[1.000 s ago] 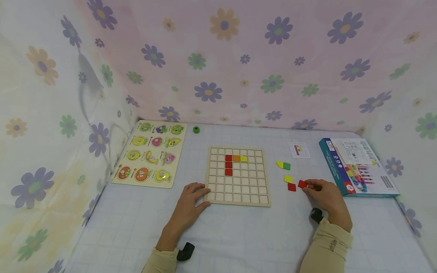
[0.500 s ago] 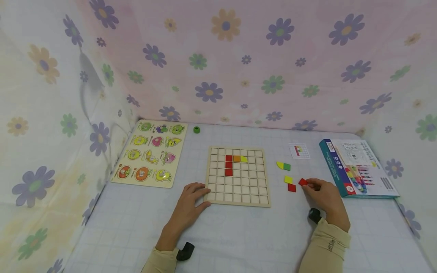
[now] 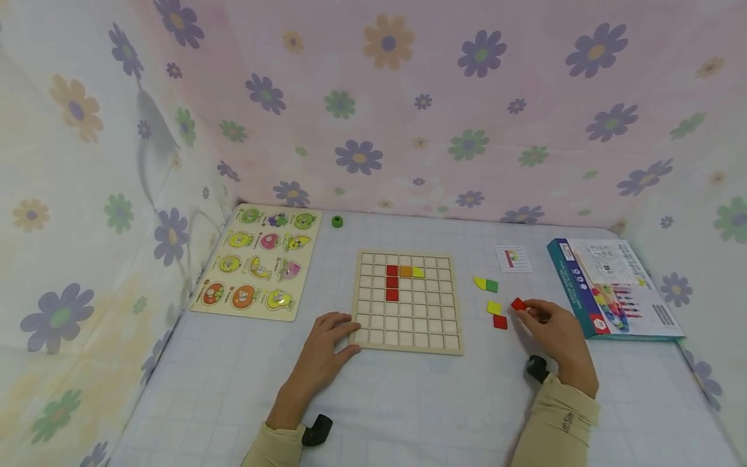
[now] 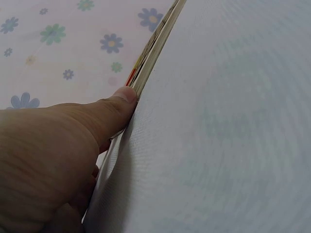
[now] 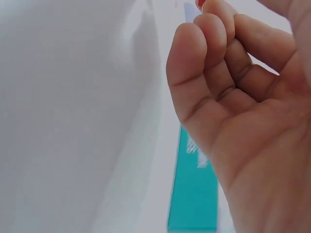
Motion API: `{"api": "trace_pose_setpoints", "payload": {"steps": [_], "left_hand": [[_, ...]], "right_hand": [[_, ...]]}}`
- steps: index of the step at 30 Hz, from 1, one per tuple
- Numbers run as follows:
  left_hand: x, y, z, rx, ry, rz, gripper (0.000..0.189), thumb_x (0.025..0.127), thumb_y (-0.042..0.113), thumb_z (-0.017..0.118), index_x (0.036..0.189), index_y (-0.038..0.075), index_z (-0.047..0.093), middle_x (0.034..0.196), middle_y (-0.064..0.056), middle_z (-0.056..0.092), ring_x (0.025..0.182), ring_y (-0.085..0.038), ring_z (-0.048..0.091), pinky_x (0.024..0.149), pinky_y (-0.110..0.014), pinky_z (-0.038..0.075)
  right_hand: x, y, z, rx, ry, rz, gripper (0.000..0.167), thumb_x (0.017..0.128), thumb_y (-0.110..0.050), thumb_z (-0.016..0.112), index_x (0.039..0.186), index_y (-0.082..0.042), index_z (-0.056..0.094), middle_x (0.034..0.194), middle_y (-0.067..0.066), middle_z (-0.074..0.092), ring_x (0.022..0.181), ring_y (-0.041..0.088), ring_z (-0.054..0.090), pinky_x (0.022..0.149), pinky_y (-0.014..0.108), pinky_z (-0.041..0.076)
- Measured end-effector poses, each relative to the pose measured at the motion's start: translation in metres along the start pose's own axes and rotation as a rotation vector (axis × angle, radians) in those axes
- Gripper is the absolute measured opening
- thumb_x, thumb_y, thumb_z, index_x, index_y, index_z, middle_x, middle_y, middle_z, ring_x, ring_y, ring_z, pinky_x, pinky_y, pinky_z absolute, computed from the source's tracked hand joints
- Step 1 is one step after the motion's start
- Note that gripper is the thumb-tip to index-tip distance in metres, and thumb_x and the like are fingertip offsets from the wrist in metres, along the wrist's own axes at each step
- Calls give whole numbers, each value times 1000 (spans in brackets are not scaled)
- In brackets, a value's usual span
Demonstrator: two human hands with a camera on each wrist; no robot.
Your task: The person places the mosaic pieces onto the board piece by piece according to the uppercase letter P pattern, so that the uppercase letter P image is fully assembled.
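A wooden grid board (image 3: 407, 352) lies flat on the table, with three red tiles (image 3: 392, 283) in a column and an orange tile (image 3: 405, 272) and a yellow tile (image 3: 418, 272) beside the top one. My left hand (image 3: 324, 342) rests against the board's lower left edge; in the left wrist view its thumb (image 4: 109, 114) touches the edge. To the right of the board, my right hand (image 3: 553, 329) pinches a red square tile (image 3: 518, 304) between thumb and fingers. Only a sliver of that tile (image 5: 199, 4) shows in the right wrist view.
Loose yellow (image 3: 493, 308) and red (image 3: 500, 322) squares lie near my right hand, below a yellow quarter-round piece (image 3: 480, 283) and a green square (image 3: 492, 286). A pattern card (image 3: 513, 259), a box (image 3: 618, 288), a fruit puzzle board (image 3: 257, 263) and a green bead (image 3: 337, 221) lie around.
My right hand has raised the red tile slightly and moved it a little away from me, turning it a bit. The left hand has stayed at the board's edge.
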State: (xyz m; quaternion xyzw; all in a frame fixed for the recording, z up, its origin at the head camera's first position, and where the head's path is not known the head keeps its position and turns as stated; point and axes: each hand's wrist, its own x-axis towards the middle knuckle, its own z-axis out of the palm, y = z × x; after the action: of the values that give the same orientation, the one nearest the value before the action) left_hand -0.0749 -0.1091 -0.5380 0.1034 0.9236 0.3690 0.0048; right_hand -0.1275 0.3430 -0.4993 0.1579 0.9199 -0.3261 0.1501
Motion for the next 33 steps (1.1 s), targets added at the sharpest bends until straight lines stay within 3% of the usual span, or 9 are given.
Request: {"api": "trace_pose_setpoints", "payload": {"steps": [7,18,23,28,33], "left_hand": [[0,1,-1,-7,1,1,42,87,27,81,127,21,72,141,2,59,142,-22,42,117,-46,43],[0,1,0,-2,7,2,42,87,26,82,127,20,72,140,1,60,142,-23,43,116,-46,44],[0,1,-1,-7,2,-4,41,87,26,82,127,21,72,140,1,60,142,-23,42,116,-46,44],[0,2,-1,-7,-1,-6,41,87,26,82,126,21,72,140,1,60,142,-23,43,117,-47,44],[1,2,-1,-8,-3,-6,41,87,26,82,126,21,72,140,1,60,142,-23,43,117,-46,44]], "right_hand": [[-2,-19,6,15,-4,-66,65,97,-54,63,144,-10,55,125,17,58,113,34,51,87,34,51],[-7,-51,17,-20,4,-178,52,99,-38,67,140,-7,59,117,15,61,106,30,55,78,25,54],[-6,-65,26,-18,37,-300,40,96,-28,72,128,-3,66,103,13,64,93,26,58,68,24,53],[-4,-77,37,-37,74,-430,31,94,-20,74,120,-2,71,99,11,68,89,23,61,72,27,51],[-5,-87,44,-36,64,-464,30,94,-20,74,119,-3,72,99,10,68,88,23,61,73,28,52]]}}
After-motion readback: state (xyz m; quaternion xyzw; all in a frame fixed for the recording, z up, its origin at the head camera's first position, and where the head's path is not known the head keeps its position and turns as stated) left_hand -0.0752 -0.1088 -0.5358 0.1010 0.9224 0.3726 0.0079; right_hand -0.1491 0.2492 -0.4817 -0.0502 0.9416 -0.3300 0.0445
